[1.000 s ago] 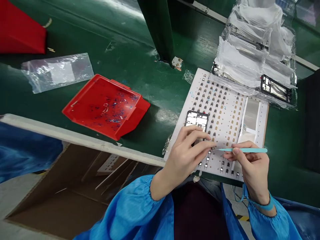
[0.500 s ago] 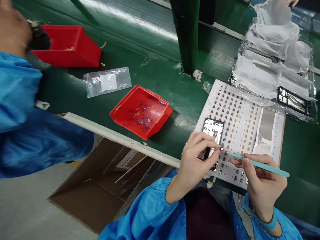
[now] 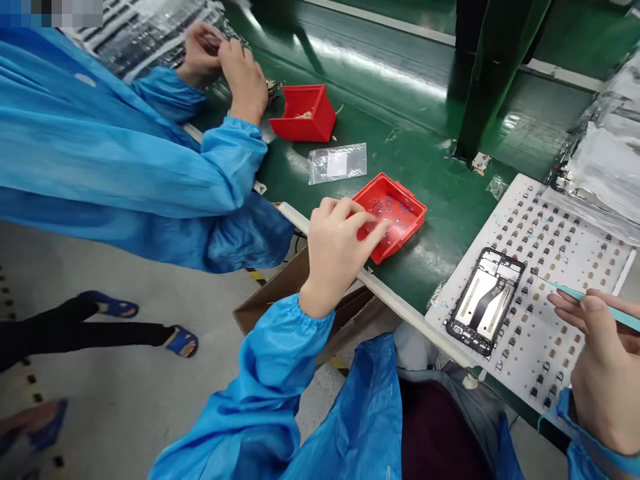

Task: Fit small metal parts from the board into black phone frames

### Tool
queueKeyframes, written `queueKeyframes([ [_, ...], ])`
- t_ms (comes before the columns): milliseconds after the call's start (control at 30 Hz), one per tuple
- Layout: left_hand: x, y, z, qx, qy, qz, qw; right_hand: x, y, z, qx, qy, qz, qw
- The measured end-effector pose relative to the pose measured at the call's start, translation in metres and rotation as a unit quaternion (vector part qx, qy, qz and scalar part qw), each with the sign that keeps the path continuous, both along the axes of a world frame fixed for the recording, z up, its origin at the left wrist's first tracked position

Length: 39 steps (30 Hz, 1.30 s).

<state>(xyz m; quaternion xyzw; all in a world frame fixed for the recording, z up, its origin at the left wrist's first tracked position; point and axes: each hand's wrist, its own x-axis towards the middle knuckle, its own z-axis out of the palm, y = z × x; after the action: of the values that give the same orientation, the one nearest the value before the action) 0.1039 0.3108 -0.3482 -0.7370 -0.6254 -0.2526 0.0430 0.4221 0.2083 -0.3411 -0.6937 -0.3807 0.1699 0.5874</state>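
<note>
My left hand (image 3: 340, 250) hovers at the near left edge of a shallow red tray (image 3: 417, 217) that holds tiny blue bits. Its thumb and forefinger are apart, and I see nothing between them. My right hand (image 3: 607, 360) grips light-blue tweezers (image 3: 575, 292) over a white board (image 3: 467, 293). At their tip is a small dark part (image 3: 535, 271); whether it is pinched or lies on the board I cannot tell. Left of the tip, a black phone frame (image 3: 486, 300) rests on the board beside rows of small dark pieces.
A co-worker's hands (image 3: 245, 80) work at the upper left, near a deeper red bin (image 3: 327, 117). A clear plastic bag (image 3: 337, 163) lies between bin and tray. A green post (image 3: 487, 87) rises behind. Wrapped parts (image 3: 607, 160) are stacked at right. Below the table edge stands a cardboard box (image 3: 265, 297).
My left hand has left the phone frame and moved left to the red tray. The tweezers stay over the board in my right hand. The view has swung left.
</note>
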Motion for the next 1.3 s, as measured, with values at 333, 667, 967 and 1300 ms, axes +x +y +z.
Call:
queueKeyframes([
  [333,0.025,-0.004,0.013,0.197,-0.055,-0.13,0.97,0.001,0.001,-0.023,-0.015,0.076,-0.011,0.997],
  [667,0.136,0.013,-0.028,-0.054,-0.076,-0.423,0.901,-0.004,0.011,-0.029,-0.047,0.152,0.015,0.987],
  [967,0.135,0.023,-0.038,-0.101,-0.115,-0.44,0.885,-0.007,0.021,-0.038,-0.044,0.226,0.051,0.972],
  [1300,0.131,0.02,-0.041,-0.049,-0.034,-0.461,0.886,-0.009,0.019,-0.044,-0.035,0.211,0.052,0.975],
])
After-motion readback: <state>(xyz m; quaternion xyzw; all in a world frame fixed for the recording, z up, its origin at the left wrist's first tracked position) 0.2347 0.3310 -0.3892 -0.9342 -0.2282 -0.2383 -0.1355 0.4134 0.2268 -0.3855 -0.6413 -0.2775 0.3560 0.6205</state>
